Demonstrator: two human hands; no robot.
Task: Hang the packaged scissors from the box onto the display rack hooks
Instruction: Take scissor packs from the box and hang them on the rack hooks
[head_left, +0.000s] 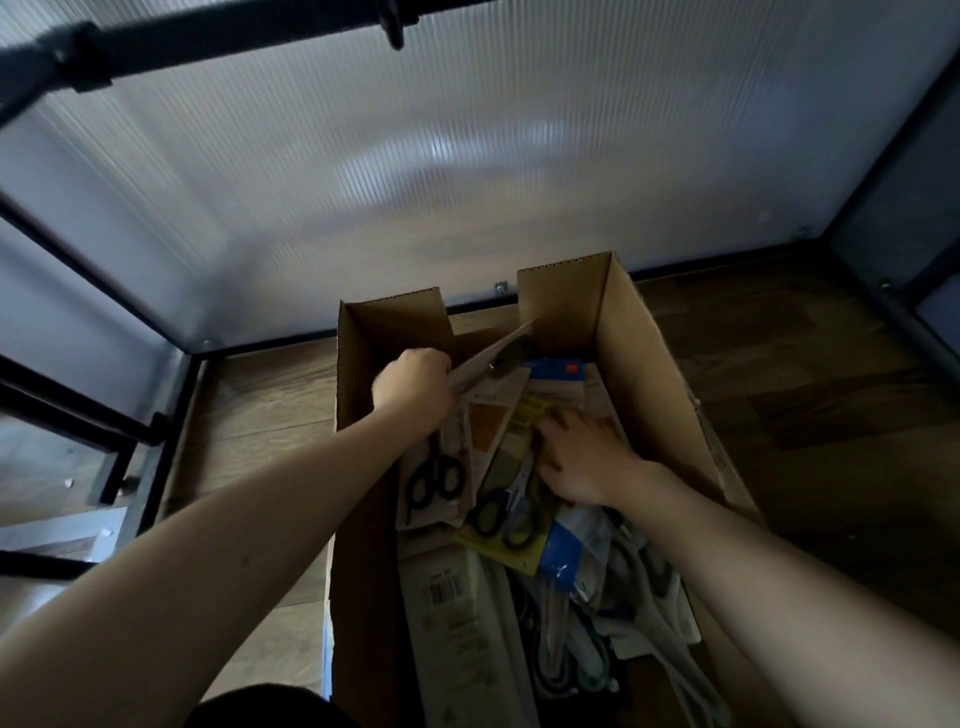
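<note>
An open cardboard box (649, 364) stands on the wooden floor, filled with several packaged scissors (498, 514) in a loose pile. My left hand (415, 384) is inside the box at its far left and grips one carded scissors pack (493, 358), tilted up out of the pile. My right hand (582, 457) lies palm down on the packs in the middle of the box, fingers spread and curled over a pack; a firm grip cannot be made out. A black rack bar with a hook (392, 26) runs across the top of the view.
A ribbed translucent back panel (467, 156) rises behind the box. Black metal frame posts (156, 457) stand at the left and a dark one (893, 156) at the right. Wooden flooring (805, 374) surrounds the box.
</note>
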